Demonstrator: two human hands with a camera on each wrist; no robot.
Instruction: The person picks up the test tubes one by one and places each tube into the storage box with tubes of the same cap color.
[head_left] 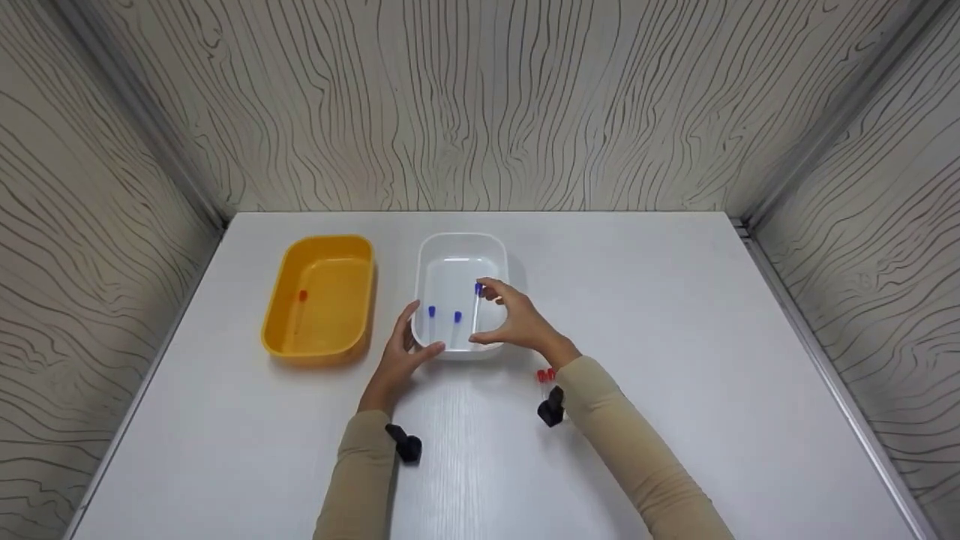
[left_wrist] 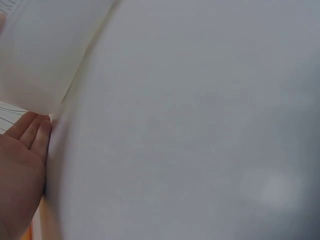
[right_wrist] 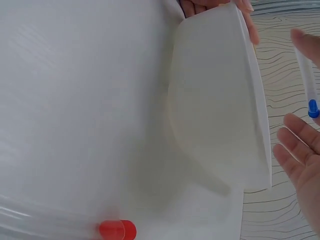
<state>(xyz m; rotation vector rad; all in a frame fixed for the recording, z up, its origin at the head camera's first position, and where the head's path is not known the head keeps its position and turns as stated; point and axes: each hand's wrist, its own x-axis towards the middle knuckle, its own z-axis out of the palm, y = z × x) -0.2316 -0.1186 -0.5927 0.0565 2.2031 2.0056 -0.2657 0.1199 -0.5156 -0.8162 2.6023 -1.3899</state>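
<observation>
My right hand (head_left: 521, 322) holds a clear test tube with a blue cap (head_left: 478, 289) lengthwise, fingers at the cap and thumb at the bottom end. It is over the right side of a white plastic tray (head_left: 461, 240). Two more blue-capped test tubes (head_left: 457, 317) lie inside that tray. At the tray's near left corner, my left hand (head_left: 401, 364) holds the wall, thumb on the front rim and fingers along the left side. The right wrist view shows the held tube (right_wrist: 307, 80) above the fingers, and the tray's outer wall (right_wrist: 215, 95).
To the left stands a yellow tray (head_left: 322, 349) with one red-capped tube (head_left: 301, 296) in it. Red-capped test tubes (head_left: 542, 376) lie on the white table (head_left: 675, 337) beneath my right forearm. Patterned panels (head_left: 480, 105) enclose the table at the back and sides.
</observation>
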